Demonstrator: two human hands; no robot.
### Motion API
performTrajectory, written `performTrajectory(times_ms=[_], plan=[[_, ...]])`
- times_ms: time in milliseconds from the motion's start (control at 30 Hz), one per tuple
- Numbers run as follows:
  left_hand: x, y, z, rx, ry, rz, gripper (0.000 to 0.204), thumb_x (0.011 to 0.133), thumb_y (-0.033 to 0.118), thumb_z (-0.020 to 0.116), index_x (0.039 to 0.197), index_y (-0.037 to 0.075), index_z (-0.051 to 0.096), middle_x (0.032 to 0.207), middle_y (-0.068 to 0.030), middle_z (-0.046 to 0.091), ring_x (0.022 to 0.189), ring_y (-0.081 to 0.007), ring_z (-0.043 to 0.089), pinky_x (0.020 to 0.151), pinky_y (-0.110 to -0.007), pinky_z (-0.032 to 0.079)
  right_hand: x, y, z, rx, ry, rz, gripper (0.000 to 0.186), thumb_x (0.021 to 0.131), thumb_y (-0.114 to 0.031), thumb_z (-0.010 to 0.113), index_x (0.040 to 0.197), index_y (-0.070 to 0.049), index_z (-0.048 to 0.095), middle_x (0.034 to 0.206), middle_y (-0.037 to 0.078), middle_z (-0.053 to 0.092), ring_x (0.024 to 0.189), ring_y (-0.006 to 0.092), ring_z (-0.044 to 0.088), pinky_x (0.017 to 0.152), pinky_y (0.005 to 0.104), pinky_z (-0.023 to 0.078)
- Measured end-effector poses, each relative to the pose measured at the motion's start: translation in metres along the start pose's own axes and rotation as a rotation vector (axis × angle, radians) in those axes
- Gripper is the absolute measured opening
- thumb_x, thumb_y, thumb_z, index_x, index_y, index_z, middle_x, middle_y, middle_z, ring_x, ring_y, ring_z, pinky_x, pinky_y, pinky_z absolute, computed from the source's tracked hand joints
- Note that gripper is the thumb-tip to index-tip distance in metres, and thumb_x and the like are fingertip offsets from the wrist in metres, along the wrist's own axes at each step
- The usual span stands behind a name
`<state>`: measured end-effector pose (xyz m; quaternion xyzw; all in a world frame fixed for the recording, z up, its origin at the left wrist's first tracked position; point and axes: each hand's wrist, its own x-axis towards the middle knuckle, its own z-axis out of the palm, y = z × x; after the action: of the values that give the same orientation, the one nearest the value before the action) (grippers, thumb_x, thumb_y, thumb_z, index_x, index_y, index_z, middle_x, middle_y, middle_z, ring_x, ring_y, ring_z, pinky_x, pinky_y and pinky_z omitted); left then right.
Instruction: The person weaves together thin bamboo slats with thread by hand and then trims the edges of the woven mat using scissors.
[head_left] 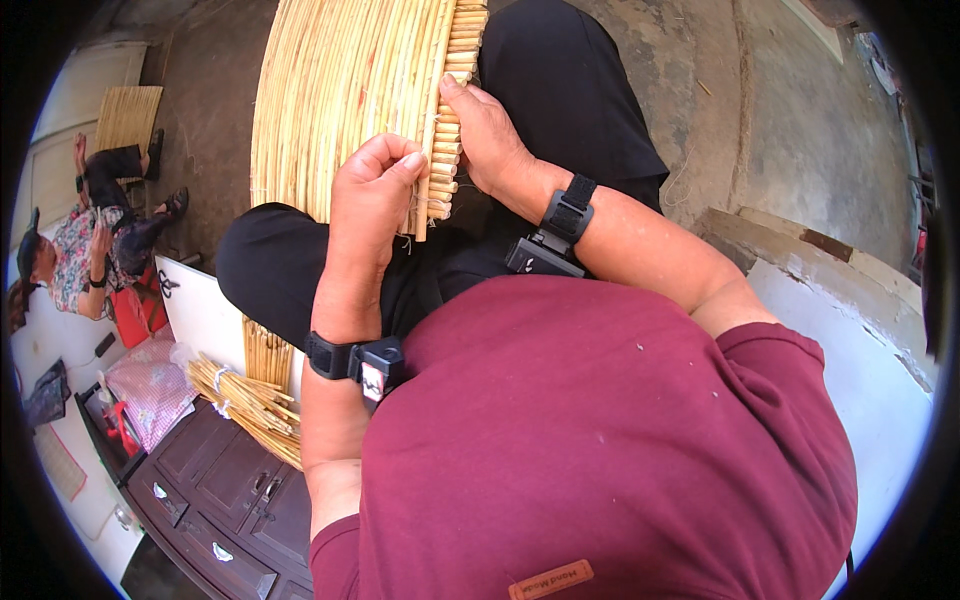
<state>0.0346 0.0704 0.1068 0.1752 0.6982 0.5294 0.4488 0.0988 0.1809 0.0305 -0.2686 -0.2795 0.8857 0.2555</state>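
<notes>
Across the lap, over black trousers, a woven reed mat (340,100) is laid, its pale yellow stalks running away from the body. At the mat's near right edge, where short cut reed ends form a stepped border, the left hand (372,195) is closed in a pinch, thumb and forefinger pressed together on a thin pale thread (425,202) just beside that border. The right hand (485,130) is laid flat against the same edge a little farther up the mat, its thumb pressed on the reed ends and its fingers hidden behind them, so whether anything is gripped cannot be told. A black strap with a small device is worn on each wrist. Below the mat's near left corner, a bundle of loose reeds (250,405) is seen resting on a dark wooden cabinet (225,500). Well left of the mat, another person (95,240) is seated beside a second reed mat.
</notes>
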Motion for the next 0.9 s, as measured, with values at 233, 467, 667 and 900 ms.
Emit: performTrajectory(times_ms=[233,467,667,900], plan=[[0.001,0.025,0.008,0.19,-0.002,-0.219,0.018,0.09,0.016,0.059,0.1,0.001,0.064,0.063,0.0061,0.05,0.045,-0.0015,0.035,0.043,-0.018,0.026,-0.001,0.001,-0.006,-0.099,-0.063,0.091,0.037,0.098,-0.029,0.042,0.105,0.005,0.058,0.094,0.011,0.065,0.081,0.0141,0.06,0.074,0.0272,0.048],[-0.015,0.011,-0.001,0.051,-0.218,0.03,0.01,0.087,0.004,0.058,0.094,0.0,0.065,0.083,-0.0004,0.062,0.076,-0.0079,0.057,0.071,-0.022,0.046,0.009,0.005,-0.01,0.019,-0.068,-0.022,0.036,0.099,-0.027,0.044,0.113,0.004,0.054,0.105,0.013,0.064,0.091,0.0184,0.064,0.084,0.0318,0.051],[-0.017,0.017,0.003,0.139,-0.147,-0.23,0.028,0.089,0.01,0.056,0.115,0.002,0.064,0.073,0.0027,0.056,0.064,-0.0032,0.048,0.055,-0.016,0.036,0.006,0.006,-0.01,-0.037,-0.058,0.08,0.037,0.099,-0.029,0.045,0.112,0.005,0.053,0.105,0.013,0.064,0.09,0.0191,0.064,0.081,0.0324,0.052],[-0.022,0.009,-0.006,0.201,-0.478,0.09,0.032,0.089,0.01,0.055,0.119,0.002,0.061,0.082,-0.0006,0.061,0.068,-0.0062,0.051,0.054,-0.017,0.038,0.002,-0.003,-0.007,0.057,-0.113,0.166,0.04,0.099,-0.03,0.044,0.117,0.005,0.051,0.112,0.015,0.061,0.1,0.022,0.061,0.089,0.035,0.049]])
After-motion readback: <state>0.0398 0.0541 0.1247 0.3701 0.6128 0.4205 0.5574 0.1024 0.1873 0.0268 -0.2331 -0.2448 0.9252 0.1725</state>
